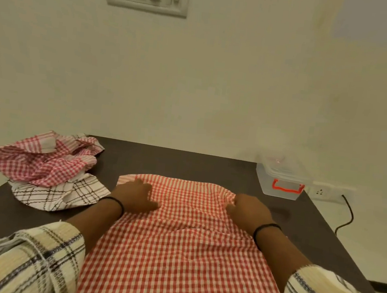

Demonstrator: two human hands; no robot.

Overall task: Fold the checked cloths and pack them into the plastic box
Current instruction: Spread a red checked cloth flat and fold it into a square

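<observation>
Head view shows a red checked cloth [177,241] spread on the dark table [185,164], its long axis running straight away from the person, from the near edge of the picture out to a far hem that lies just beyond both hands. The left hand [137,196] rests on the cloth near its far left corner, palm down with the fingers reaching forward and the thumb spread toward the middle; they look flat on the weave rather than pinching, though the fingertips at the hem are too blurred to be sure. The right hand [249,210] sits near the far right corner, where the fabric bunches up against the fingers; they seem to be curled on that edge, but I cannot tell whether they truly pinch it. Both hands lie about equally far from the far hem, one to each side, so the fold, as I judge it, turns on lifting those two far corners and bringing them back toward the body along the long axis. One cloth is under the hands. To the left, well apart, a heap of crumpled cloths [41,160] holds pink checked fabric over one white cloth with dark lines [56,194]; at least two pieces, but the exact number is hidden in the folds. One clear plastic box [280,180] with an orange latch stands at the far right corner of the table, nearer the right hand, its lid on. Two striped sleeves frame the bottom.
</observation>
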